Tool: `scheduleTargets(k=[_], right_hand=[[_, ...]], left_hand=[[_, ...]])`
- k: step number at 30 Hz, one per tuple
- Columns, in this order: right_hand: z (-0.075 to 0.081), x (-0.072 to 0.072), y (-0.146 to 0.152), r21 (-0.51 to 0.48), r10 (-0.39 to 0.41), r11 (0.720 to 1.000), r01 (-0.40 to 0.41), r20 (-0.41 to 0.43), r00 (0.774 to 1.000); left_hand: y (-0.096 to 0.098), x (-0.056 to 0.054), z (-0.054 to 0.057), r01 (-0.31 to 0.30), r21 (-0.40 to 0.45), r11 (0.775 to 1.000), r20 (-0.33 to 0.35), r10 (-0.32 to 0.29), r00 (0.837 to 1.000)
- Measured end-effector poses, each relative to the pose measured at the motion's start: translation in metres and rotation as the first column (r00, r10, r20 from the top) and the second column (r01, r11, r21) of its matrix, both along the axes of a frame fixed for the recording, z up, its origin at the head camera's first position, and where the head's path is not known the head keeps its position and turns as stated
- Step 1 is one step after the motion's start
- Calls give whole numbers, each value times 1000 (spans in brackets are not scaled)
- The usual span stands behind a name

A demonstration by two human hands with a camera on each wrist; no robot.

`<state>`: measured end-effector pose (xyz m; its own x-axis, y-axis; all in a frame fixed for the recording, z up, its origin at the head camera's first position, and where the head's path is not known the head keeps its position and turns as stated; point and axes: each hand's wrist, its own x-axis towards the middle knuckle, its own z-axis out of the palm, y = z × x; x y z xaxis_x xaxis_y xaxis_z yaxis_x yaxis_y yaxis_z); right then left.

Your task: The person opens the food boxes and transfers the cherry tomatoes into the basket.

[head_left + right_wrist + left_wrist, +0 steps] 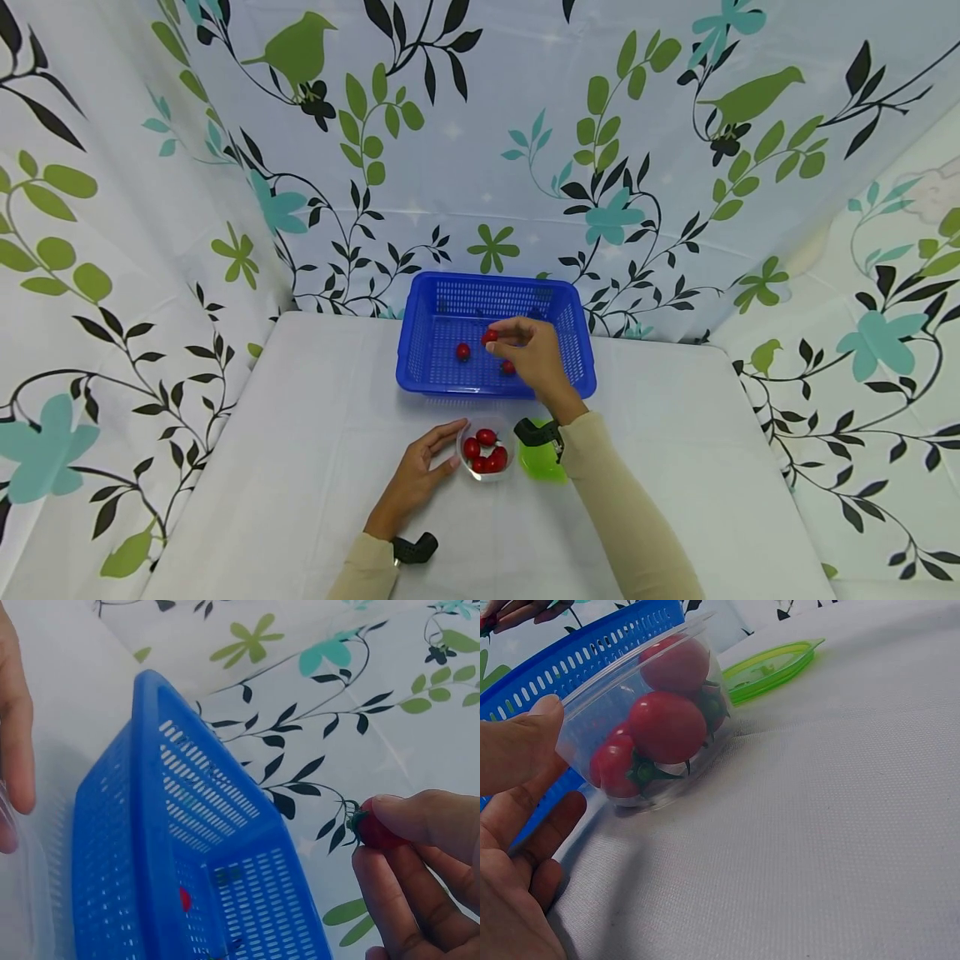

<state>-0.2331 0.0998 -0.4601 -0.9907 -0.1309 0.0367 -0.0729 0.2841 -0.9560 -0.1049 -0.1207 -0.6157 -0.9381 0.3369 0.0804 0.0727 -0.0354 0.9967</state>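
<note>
My right hand pinches a red cherry tomato between thumb and fingertips, its green calyx facing outward in the right wrist view. It is over the blue basket, where two more cherry tomatoes lie. My left hand rests beside a clear plastic container, with thumb and forefinger at its left side and rim. Several cherry tomatoes with green stems sit inside that container. In the left wrist view the left hand's other fingers are loosely bent and apart from the container.
A bright green lid lies flat to the right of the container, partly under the right wrist in the head view. White cloth covers the table. Behind the basket hangs a patterned curtain with leaves and birds.
</note>
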Motion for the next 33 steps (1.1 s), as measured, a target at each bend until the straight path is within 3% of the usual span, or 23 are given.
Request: scheduleTargets(k=[10, 21, 33], right_hand=[[-4, -22, 7, 30, -15, 999, 14, 19, 1000], [-7, -43, 12, 63, -25, 998, 23, 22, 999], [-9, -62, 17, 128, 2, 992, -10, 68, 998]], left_hand=[[0, -1, -1, -1, -5, 1000, 19, 1, 1000], [0, 0, -1, -11, -10, 1000, 86, 12, 996], [0, 0, 0, -7, -3, 1000, 67, 7, 998]])
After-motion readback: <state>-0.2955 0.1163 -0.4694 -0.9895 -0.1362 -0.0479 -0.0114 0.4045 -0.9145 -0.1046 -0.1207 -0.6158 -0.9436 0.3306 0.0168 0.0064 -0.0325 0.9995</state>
